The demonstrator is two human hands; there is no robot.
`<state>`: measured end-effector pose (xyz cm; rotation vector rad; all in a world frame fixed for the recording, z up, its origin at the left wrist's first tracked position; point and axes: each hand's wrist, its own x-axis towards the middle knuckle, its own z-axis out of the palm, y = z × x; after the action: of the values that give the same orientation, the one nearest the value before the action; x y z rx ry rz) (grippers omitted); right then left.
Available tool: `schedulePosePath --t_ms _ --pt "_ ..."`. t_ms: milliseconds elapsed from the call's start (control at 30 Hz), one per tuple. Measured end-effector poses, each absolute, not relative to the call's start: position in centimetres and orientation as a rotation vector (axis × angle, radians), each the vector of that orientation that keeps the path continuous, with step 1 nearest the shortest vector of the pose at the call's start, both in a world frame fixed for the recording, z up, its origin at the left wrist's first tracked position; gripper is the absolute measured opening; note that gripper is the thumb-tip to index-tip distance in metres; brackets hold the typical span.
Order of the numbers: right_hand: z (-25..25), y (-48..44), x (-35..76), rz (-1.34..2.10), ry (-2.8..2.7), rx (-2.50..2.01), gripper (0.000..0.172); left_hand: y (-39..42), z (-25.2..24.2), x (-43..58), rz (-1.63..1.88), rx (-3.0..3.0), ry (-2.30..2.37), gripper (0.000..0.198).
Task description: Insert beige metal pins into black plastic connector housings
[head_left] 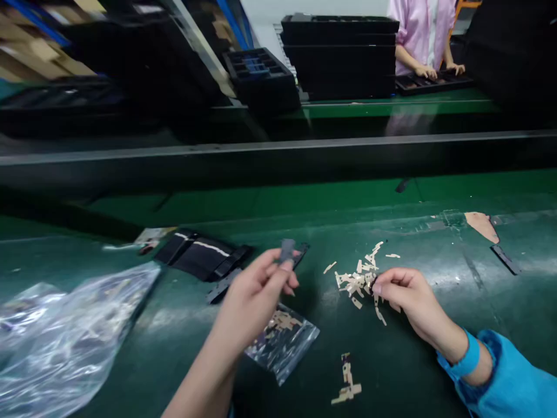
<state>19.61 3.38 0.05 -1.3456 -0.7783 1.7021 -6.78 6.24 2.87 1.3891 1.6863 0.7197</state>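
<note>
Left hand (256, 290) pinches small grey flat piece (287, 251) upright; right hand (407, 290), fingers curled, touches scattered beige strips (357, 278) just right of it.

No readable text, labels or numbers anywhere; view perhaps too blurred.

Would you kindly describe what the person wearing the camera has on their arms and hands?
Both hands are bare, with no gloves. The left hand comes from a bare forearm; no sleeve shows on it except perhaps a sliver of blue at the bottom edge. The right hand has a bright blue sleeve ending in a snug blue cuff at the wrist. No rings or watches show.
</note>
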Motion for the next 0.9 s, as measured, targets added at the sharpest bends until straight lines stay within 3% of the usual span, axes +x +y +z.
schedulePosePath --t_ms 167,767,900 --pt "-0.6 3.5 19.6 1.552 -0.891 -1.358 0.014 3.8 2.3 -1.8 0.609 1.211 1.204 0.025" --pt "-0.3 3.5 19.6 1.432 -0.953 -1.385 0.014 2.9 0.8 0.0 0.618 1.099 1.200 0.027" --pt "-0.1 3.5 19.6 1.424 -0.950 -1.408 0.014 2.8 0.5 -0.1 0.620 0.976 1.218 0.041"
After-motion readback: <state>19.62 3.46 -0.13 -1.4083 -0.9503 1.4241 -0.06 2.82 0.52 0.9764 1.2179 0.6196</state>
